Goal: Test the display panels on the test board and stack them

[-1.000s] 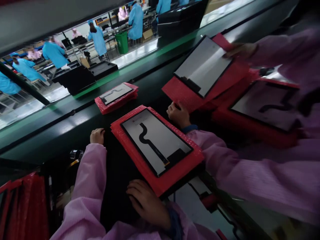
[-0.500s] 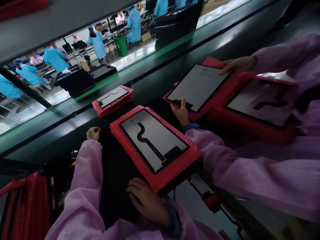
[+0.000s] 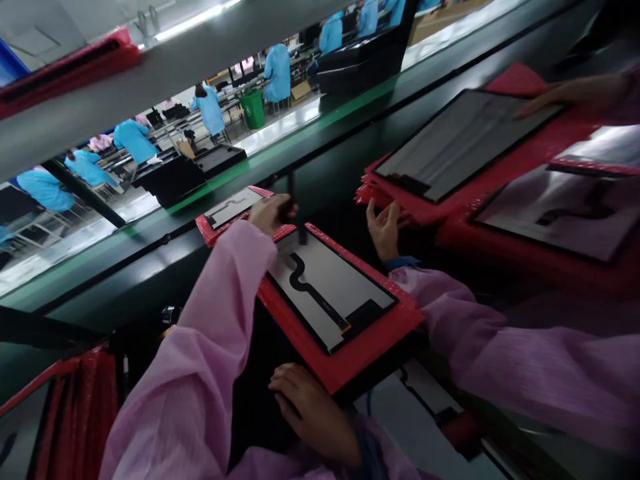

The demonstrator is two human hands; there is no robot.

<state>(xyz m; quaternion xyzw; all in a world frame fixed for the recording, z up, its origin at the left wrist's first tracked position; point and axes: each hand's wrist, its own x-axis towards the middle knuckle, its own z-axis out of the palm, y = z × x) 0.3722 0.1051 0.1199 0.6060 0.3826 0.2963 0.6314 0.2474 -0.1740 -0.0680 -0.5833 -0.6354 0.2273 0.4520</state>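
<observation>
A grey display panel (image 3: 335,287) with a black flex cable lies in a red padded tray (image 3: 370,347) on the dark bench in front of me. My left hand (image 3: 270,213) is closed on a thin dark tool (image 3: 301,233). The tool's tip is at the panel's far corner. My right hand (image 3: 310,413) rests on the bench by the tray's near corner, fingers loosely spread and holding nothing. Both my arms are in pink sleeves.
A co-worker in pink on the right has one hand (image 3: 383,230) under a stack of red trays and the other (image 3: 550,100) on the panel (image 3: 465,140) on top. Another tray (image 3: 565,207) sits on the right. A small one (image 3: 230,207) is by the green conveyor (image 3: 300,143). Red trays (image 3: 75,400) stand at lower left.
My left hand moved from the bench left of the tray to the panel's far corner and now holds the dark tool. The co-worker lowered their panel onto the stack. My right hand stayed put.
</observation>
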